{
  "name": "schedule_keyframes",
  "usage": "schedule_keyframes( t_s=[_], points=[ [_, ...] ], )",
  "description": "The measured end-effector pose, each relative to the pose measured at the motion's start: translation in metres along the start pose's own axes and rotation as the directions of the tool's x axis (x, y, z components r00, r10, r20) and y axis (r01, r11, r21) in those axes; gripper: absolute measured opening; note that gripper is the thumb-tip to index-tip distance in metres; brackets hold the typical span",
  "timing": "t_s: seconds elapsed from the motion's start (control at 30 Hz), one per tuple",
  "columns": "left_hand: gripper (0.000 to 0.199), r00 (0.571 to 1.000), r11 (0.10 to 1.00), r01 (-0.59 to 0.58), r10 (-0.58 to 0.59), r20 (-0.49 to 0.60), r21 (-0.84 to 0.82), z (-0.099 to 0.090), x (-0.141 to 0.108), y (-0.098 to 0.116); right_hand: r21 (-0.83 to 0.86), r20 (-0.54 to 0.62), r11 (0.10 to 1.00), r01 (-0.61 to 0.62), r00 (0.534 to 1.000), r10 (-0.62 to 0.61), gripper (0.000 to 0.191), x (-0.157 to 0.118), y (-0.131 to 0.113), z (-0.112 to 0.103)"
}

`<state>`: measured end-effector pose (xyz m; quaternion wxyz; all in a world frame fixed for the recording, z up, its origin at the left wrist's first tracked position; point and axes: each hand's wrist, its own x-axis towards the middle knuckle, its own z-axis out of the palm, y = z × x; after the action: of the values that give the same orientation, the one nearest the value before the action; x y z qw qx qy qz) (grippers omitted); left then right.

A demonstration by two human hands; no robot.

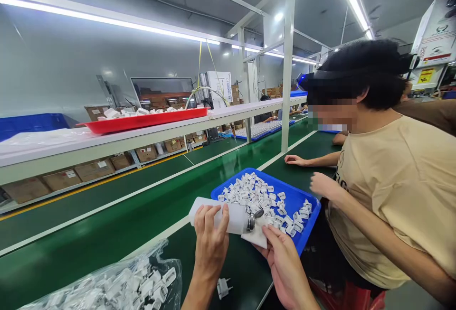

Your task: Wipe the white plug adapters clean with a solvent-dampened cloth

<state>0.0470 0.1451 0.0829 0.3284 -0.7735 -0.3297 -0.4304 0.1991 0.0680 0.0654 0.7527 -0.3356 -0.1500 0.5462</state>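
A white plastic bottle (235,219) with a metal flip-top lies tipped on its side in the air, and my left hand (212,234) is wrapped round it. Its metal mouth faces a folded white cloth (255,239), pinched between the thumb and fingers of my right hand (283,258). Bottle top and cloth are close together; whether they touch I cannot tell. Just beyond both hands sits a blue tray (312,222) with many small white plastic parts (258,193). A white plug adapter with two pins (223,288) lies on the table below my left hand.
A clear plastic bag (176,272) of white parts lies at the lower left. A green conveyor belt (142,227) runs past the table. Above it, a shelf (228,115) carries a red tray (153,121). A co-worker (402,182) sits close on the right.
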Motion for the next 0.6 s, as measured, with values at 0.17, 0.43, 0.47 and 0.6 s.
schedule_keyframes(
  t_s=[0.17, 0.43, 0.47, 0.6],
  points=[
    [0.059, 0.999, 0.999, -0.038, 0.038, -0.018, 0.014, -0.0014, 0.0005, -0.0004, -0.008, 0.000, 1.000, -0.007, 1.000, 0.007, 0.040, 0.0015, 0.0007, 0.0006],
    [0.057, 0.997, 0.997, -0.064, 0.065, -0.038, 0.036, -0.0021, 0.0018, -0.0017, -0.007, 0.004, 1.000, -0.009, 1.000, 0.010, 0.042, 0.0031, 0.0038, -0.0004],
    [0.057, 0.997, 0.997, -0.065, 0.066, -0.037, 0.034, -0.0022, 0.0019, -0.0019, -0.007, 0.000, 1.000, -0.011, 1.000, 0.011, 0.042, 0.0028, 0.0042, -0.0008],
    [0.057, 0.997, 0.998, -0.060, 0.061, -0.044, 0.028, -0.0027, 0.0016, -0.0022, -0.003, -0.005, 1.000, -0.017, 1.000, 0.017, 0.042, 0.0018, 0.0044, -0.0016]
  ],
)
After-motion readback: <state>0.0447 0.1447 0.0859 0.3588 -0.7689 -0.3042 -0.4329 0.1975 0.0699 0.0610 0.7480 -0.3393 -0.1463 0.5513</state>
